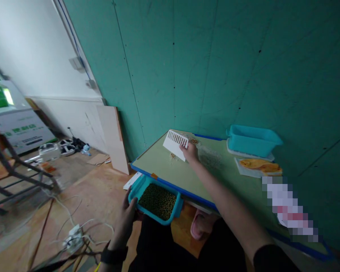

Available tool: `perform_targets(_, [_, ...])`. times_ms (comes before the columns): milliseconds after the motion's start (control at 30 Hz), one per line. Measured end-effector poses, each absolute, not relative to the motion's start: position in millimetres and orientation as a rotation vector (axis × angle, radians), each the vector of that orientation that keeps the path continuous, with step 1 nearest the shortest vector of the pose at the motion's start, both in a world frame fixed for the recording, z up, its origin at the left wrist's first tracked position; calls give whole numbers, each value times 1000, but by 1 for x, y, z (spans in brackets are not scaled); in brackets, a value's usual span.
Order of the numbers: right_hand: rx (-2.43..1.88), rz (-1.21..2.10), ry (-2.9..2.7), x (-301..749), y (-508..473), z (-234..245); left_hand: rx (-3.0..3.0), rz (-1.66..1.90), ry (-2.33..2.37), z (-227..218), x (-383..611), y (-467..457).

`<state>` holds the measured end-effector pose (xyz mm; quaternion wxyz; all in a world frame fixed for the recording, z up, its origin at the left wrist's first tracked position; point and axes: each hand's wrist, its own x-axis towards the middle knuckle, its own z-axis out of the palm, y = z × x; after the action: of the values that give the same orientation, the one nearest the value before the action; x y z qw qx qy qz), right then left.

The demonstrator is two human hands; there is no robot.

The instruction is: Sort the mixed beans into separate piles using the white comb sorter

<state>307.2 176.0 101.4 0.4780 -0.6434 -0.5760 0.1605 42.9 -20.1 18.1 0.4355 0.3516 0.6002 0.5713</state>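
My left hand grips the near left corner of a blue tray full of small green beans, held just below the table's front edge. My right hand reaches far across the green table and holds a white slotted scraper upright on the tabletop. A few loose beans lie scattered beside that hand near the table's back edge.
An empty blue bin stands on a white lid at the back right, with a flat tray of orange-yellow material in front of it. A green wall backs the table. Cables and a power strip lie on the wooden floor at left.
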Motion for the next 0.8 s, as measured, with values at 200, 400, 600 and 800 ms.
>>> perform_targets(200, [-1577, 334, -1394, 315, 176, 89, 971, 1433, 1442, 14, 39, -17])
perform_targets(400, [-1538, 364, -1363, 318, 184, 84, 1049, 1425, 1407, 6, 32, -11])
perform_targets(600, [-1497, 403, -1410, 314, 190, 81, 1075, 1423, 1439, 1, 32, -12])
perform_targets(800, [-1476, 415, -1384, 315, 195, 77, 1073, 1431, 1466, -1, 30, -12])
